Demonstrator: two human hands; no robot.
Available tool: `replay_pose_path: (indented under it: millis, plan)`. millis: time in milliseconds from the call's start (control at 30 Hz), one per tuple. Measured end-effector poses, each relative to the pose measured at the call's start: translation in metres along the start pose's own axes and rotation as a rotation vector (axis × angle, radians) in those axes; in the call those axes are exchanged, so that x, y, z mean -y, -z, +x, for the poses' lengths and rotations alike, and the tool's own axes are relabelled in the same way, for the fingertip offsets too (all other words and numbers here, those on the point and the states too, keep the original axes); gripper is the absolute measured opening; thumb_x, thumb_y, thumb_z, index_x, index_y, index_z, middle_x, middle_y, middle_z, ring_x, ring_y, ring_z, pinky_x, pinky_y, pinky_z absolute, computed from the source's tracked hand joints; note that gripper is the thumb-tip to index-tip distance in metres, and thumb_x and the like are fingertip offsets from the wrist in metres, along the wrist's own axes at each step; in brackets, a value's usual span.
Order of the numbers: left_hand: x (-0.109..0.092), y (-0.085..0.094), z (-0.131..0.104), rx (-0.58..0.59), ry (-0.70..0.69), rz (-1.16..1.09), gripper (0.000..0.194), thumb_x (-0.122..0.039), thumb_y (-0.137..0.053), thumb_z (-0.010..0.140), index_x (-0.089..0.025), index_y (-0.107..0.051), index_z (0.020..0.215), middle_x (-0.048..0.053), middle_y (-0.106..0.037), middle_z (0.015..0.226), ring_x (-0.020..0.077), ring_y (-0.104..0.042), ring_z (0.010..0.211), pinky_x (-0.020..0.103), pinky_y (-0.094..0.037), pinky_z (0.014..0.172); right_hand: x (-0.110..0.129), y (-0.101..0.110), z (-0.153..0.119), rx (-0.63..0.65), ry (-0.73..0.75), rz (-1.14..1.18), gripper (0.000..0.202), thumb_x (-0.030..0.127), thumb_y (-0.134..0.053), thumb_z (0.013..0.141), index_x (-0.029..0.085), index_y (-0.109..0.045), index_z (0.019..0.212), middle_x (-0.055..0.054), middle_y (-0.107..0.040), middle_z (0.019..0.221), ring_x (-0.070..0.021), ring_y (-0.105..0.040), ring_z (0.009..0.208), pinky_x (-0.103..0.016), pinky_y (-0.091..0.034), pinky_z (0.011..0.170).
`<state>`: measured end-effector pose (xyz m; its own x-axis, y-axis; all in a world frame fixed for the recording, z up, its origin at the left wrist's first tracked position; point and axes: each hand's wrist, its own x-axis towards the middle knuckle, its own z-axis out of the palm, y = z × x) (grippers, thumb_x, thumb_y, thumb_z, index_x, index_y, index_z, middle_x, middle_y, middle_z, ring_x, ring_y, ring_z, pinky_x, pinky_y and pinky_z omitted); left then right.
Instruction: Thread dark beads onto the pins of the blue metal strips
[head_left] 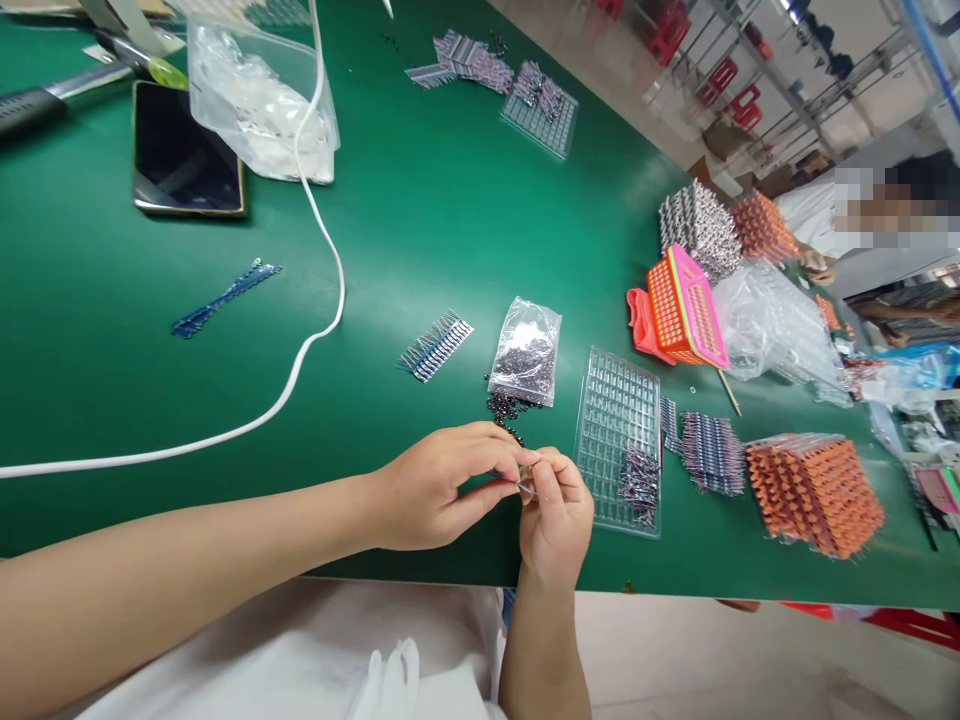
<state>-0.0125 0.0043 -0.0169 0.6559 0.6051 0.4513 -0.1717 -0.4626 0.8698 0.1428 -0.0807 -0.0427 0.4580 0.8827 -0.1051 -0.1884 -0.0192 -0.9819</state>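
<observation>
Green table [420,215]: work lay spread over it; clock directions ran from the meeting fingertips, with 12 o'clock at the top of the view.
Left hand [442,490]: thumb and fingers were pinched together on a thin piece [527,489].
Right hand [559,515]: its fingers were closed on the same piece, so both hands met over it, just above the near table edge; its finer detail was too small to tell.
Step in hand: this one piece looked unfinished, somewhere mid-handling.
Likely done: a loose heap [640,487] lay inside the clear tray [611,400] at 3 o'clock, gathered toward that tray's own 5 o'clock; I judged these worked pieces, though I could not be sure.
Likely left, pieces: a blue-and-white strip [436,347] lay at 11 o'clock with a row of pieces on it, near but untouched.
Likely left, beads: the bead bag [525,350] at 12 o'clock held plenty, and loose beads [504,408] spilled by its near end.
Farther stock: a banded bundle [711,455] and an orange stack [814,490] sat beyond the tray at 3 o'clock; their stage could not be told.
Overall: probably partway, with much remaining.
</observation>
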Motion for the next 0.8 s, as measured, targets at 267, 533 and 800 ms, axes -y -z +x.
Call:
replay_pose_path:
  millis: [267, 533, 800]
  plan:
    - [-0.007, 0.006, 0.001, 0.06, 0.467, -0.482, 0.005, -0.022, -0.064, 0.092, -0.019, -0.062, 0.089, 0.009, -0.073, 0.122, 0.0213, -0.064, 0.118, 0.036, -0.049, 0.101, -0.002, 0.001, -0.007, -0.147, 0.328, -0.308, 0.008, 0.024, -0.069, 0.088, 0.02, -0.062, 0.089, 0.001, -0.059, 0.08, -0.0109, -0.057, 0.068, -0.023, -0.047, 0.058]
    - [-0.004, 0.008, 0.004, 0.021, 0.667, -0.869, 0.014, -0.025, -0.073, 0.086, -0.018, -0.062, 0.083, 0.01, -0.075, 0.117, 0.0232, -0.063, 0.122, 0.03, -0.051, 0.087, -0.003, -0.003, -0.01, -0.214, 0.758, -0.708, 0.019, 0.01, -0.067, 0.089, 0.024, -0.066, 0.102, -0.001, -0.065, 0.09, -0.0137, -0.065, 0.08, -0.029, -0.055, 0.067]
    - [-0.002, 0.012, 0.005, 0.04, 0.773, -0.988, 0.024, -0.031, -0.078, 0.083, -0.018, -0.058, 0.078, 0.015, -0.072, 0.126, 0.0275, -0.063, 0.124, 0.038, -0.048, 0.094, -0.005, -0.002, -0.014, -0.269, 0.835, -0.864, 0.02, 0.013, -0.068, 0.089, 0.024, -0.064, 0.105, -0.002, -0.065, 0.091, -0.013, -0.064, 0.079, -0.026, -0.052, 0.062]
